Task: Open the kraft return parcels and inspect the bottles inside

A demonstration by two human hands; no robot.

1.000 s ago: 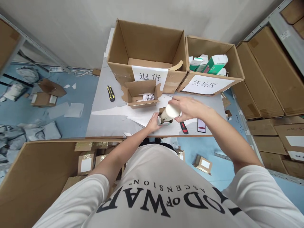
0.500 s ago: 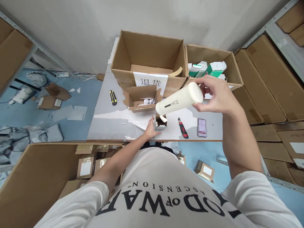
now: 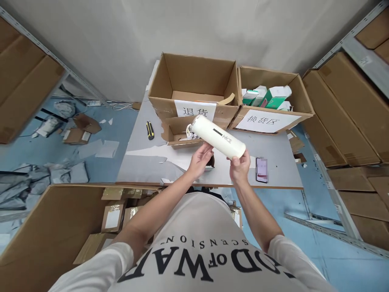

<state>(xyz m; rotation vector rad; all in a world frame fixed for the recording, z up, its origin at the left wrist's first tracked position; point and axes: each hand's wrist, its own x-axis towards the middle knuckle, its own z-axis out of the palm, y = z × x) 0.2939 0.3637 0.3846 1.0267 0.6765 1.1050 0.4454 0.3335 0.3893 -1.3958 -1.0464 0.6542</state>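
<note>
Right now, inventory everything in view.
bottle: 1, cream, above table
small box: 1, dark inside, tabletop
open box: 1, brown, tabletop
large cartons: 2, brown, tabletop
packs: several, green-white, right carton
knife: 1, yellow-black, tabletop left
phone: 1, mauve screen, tabletop right
table: 1, grey, centre
shelved cartons: several, brown, right
parcels: several, grey, floor
bin: 1, brown, left
shirt: 1, white, foreground
left grip: 1, bare, near bottle
right grip: 1, bare, holding bottle's base
</note>
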